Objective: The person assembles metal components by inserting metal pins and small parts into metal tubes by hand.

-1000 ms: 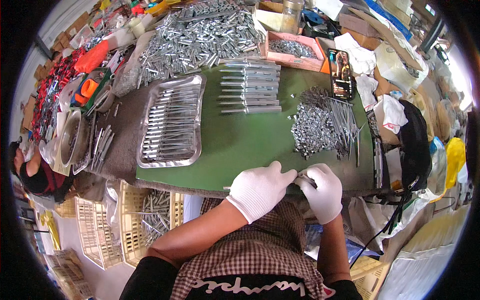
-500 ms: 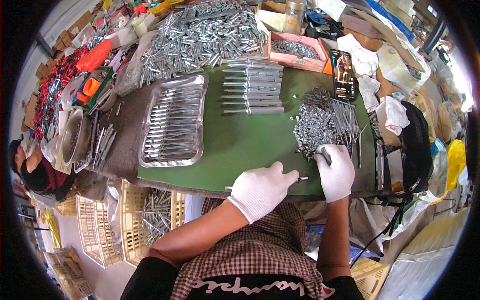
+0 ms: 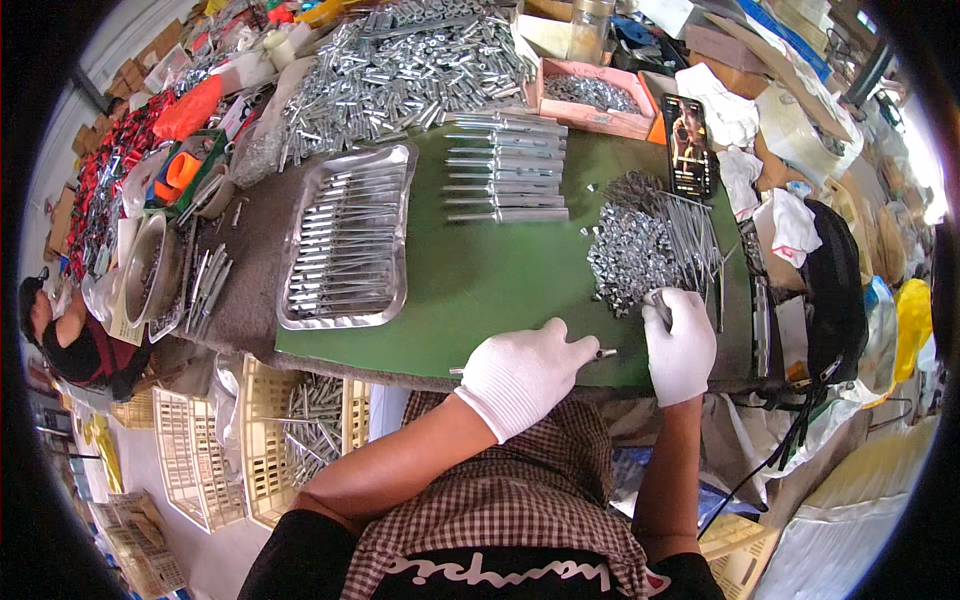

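Note:
My left hand [image 3: 520, 372], in a white knit glove, is closed around a thin metal rod [image 3: 604, 354]. One end of the rod sticks out past the thumb, the other past the wrist side. My right hand [image 3: 682, 345], gloved too, has its thumb and fingers pinched together at the near edge of a pile of small shiny metal pieces [image 3: 630, 250]. What sits in that pinch is too small to make out. Beyond the hands, several metal rods with thicker sleeves [image 3: 520, 190] lie stacked in a row on the green mat [image 3: 480, 285].
To the left stands a metal tray [image 3: 401, 250] of similar rods. Loose thin pins [image 3: 695, 240] lie right of the small pieces, below a propped phone [image 3: 690, 150]. A heap of metal sleeves [image 3: 400, 80] and a pink box [image 3: 600, 118] fill the back. Plastic crates [image 3: 255, 440] stand below the table edge.
My right hand has shifted slightly right, drawing back a little from the pile of small pieces. My left hand with the rod has hardly moved.

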Tool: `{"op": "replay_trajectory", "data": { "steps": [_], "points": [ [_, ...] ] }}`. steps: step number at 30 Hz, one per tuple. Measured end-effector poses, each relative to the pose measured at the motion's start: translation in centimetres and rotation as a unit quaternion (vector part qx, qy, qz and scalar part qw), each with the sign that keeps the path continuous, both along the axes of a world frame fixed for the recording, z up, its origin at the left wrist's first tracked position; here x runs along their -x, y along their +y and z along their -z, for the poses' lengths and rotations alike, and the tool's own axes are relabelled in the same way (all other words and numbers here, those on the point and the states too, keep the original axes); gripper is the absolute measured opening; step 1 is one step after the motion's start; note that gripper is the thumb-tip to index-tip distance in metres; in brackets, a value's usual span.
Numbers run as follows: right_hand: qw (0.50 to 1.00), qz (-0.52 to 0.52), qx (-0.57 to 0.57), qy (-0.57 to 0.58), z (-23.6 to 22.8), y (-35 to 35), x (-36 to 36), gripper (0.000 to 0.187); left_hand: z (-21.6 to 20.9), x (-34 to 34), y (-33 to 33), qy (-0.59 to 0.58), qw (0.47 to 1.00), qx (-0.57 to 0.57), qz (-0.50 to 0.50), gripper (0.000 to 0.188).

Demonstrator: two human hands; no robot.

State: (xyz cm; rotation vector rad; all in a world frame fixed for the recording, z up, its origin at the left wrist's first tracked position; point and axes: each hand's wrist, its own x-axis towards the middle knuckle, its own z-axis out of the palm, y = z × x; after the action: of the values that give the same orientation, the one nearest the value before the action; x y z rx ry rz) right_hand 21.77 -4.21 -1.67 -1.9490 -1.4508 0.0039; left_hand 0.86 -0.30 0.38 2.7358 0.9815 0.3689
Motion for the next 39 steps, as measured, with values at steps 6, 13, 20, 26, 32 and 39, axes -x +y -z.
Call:
{"op": "replay_trajectory", "data": {
  "steps": [6, 13, 20, 26, 32, 39],
  "points": [
    [1.000, 0.018, 0.020, -0.003, -0.4, 1.1, 0.0, 0.022, 0.3, 0.3, 0.0, -0.014, 1.000, 0.003, 0.007, 0.021],
    [0.997, 0.042, 0.020, -0.058, -0.5, 1.5, 0.4, 0.024, 0.0, 0.2, 0.0, -0.002, 1.000, 0.021, 0.007, 0.024],
    [0.998, 0.025, 0.032, -0.046, 0.1, 1.0, -0.5, 0.020, 0.0, 0.2, 0.1, 0.002, 1.000, 0.024, 0.012, 0.024],
    [0.999, 0.015, 0.036, -0.028, -0.1, 0.0, -0.3, 0.017, 0.0, 0.3, 0.1, 0.001, 1.000, 0.018, 0.008, 0.025],
    [0.997, 0.023, 0.076, -0.004, -0.9, -1.0, -0.4, 0.015, -0.1, 0.3, 0.1, 0.007, 1.000, 0.024, 0.010, 0.025],
    [0.999, -0.011, 0.030, -0.003, -0.6, -1.0, -0.7, 0.015, 0.0, 0.1, 0.0, 0.003, 1.000, 0.018, 0.009, 0.021]
  ]
}}
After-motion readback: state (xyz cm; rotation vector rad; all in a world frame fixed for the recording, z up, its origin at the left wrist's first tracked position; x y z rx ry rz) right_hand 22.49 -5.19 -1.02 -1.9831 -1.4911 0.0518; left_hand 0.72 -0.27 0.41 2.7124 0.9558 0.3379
